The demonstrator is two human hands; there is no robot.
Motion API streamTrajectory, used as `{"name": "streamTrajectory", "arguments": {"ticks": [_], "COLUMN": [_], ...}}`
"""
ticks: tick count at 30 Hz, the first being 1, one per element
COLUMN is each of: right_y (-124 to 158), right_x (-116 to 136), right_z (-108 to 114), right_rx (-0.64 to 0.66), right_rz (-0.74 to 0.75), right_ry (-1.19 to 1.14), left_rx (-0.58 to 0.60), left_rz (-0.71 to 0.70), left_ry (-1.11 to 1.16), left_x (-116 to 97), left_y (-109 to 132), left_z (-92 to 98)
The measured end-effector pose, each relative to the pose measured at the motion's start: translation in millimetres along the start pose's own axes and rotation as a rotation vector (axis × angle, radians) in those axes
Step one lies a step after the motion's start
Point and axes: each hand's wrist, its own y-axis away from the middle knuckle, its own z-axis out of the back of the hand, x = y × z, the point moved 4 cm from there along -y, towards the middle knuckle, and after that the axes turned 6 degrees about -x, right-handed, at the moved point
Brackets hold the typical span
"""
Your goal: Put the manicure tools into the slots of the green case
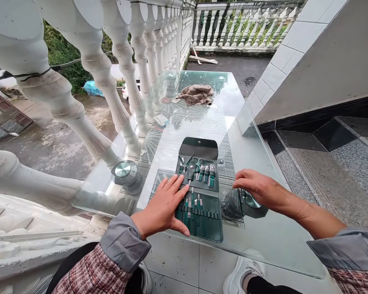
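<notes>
Outdoor terrace (233, 65), white balustrade (122, 51), stone steps (306, 163)

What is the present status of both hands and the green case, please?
Left hand open, on left edge of green case. Right hand pinching thin dark tool beside it. Case unfolded, clippers strapped in. Brown cloth beyond, not in way.

Tool case's (211, 199) left edge partly hidden, right sleeve (352, 248) cropped

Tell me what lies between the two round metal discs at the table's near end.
In the head view, the open green case lies between them, with the left hand over its left side.
</notes>
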Motion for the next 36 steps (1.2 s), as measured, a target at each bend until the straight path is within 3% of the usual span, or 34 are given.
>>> {"name": "streamTrajectory", "arguments": {"ticks": [3,6,9,12,24,36], "right_y": [-6,-17,-29,-38,-44,-47], "right_x": [17,50,81,95,85,64], "right_z": [1,-6,-20,-32,-40,-38], "right_rx": [-0.098,-0.121,-0.068,0.029,0.182,0.160], "right_rz": [0.060,0.160,0.265,0.331,0.338,0.174], "right_ry": [0.023,-0.038,-0.098,-0.101,-0.088,-0.088], "left_rx": [-0.010,-0.015,-0.008,0.002,0.000,0.011], "left_rz": [0.001,0.000,0.009,0.014,0.008,0.013], "left_ry": [0.005,0.006,0.000,-0.005,-0.019,-0.005], "left_x": [0,0,-1,-2,-1,-2], "left_y": [1,0,-1,-1,0,-1], "left_z": [-0.7,-1.0,-0.2,0.9,0.7,0.7]}}
